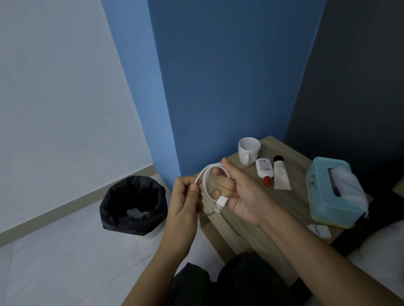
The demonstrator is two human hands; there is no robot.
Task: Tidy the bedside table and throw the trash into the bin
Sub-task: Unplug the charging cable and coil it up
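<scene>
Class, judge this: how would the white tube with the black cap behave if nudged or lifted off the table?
The white tube lies flat, so it probably slides rather than tips. Its flattened end suggests a soft body that gives when squeezed. Likely light.

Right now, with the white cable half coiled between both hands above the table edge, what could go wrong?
1. The coil of the cable is only loosely held by the right hand and pinched by the left hand; it may spring open.
2. The USB plug dangles free and could snag.
3. Setting it down, the right hand might knock the mug or the red-capped bottle.
</scene>
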